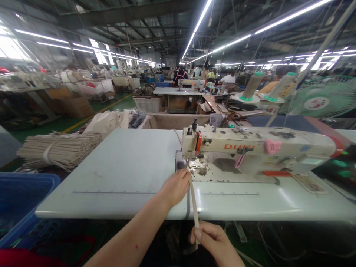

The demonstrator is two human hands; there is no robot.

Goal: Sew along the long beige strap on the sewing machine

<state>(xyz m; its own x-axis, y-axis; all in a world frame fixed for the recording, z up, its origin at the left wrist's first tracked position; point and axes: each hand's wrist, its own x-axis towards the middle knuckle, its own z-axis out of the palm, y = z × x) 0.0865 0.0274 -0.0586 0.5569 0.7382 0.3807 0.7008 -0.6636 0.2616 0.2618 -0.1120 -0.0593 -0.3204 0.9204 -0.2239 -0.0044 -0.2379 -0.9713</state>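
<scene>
A narrow beige fabric strap [194, 200] runs from the needle area of the sewing machine [258, 142] down over the table's front edge. Close in front of the presser foot, my left hand [178, 185] has its fingers closed on the upper part of the strap. Below the table edge, my right hand [210, 237] pinches the strap's lower end between thumb and fingers. The strap is stretched fairly straight between both hands. The left fingers partly cover the spot where it meets the machine.
A tied bundle of beige strips [62, 148] lies left of the pale sewing table [119, 167]. A blue plastic crate [30, 185] stands at the lower left. Thread cones [252, 86] and a green fan [319, 98] are behind the machine. Other people work farther back.
</scene>
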